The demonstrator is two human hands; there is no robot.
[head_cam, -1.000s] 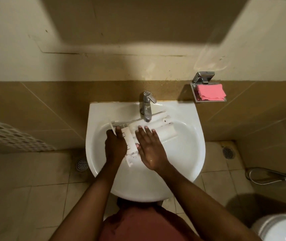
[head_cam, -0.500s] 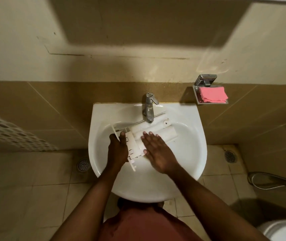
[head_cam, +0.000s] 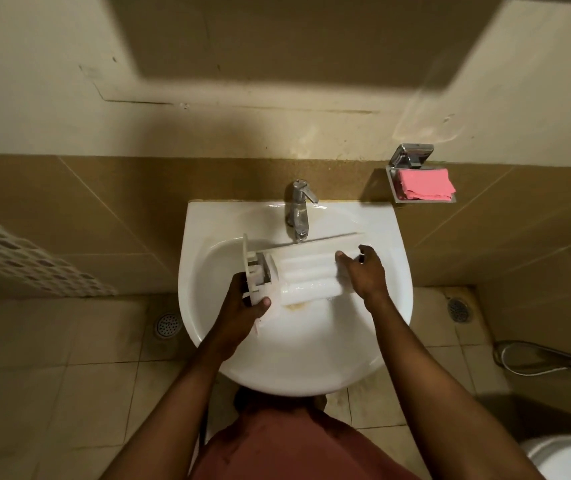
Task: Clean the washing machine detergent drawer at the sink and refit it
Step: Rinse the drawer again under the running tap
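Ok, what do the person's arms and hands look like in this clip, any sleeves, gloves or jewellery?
Both forearms are bare to the bottom of the frame, with no sleeves in view. The left hand and right hand wear no gloves, and no watch, ring or bracelet shows. Only a reddish-brown garment appears, at the torso below.

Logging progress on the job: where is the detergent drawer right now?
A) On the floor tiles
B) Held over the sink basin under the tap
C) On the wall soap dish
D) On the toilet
B: the detergent drawer lies across the sink below the tap, gripped by the left hand and the right hand.
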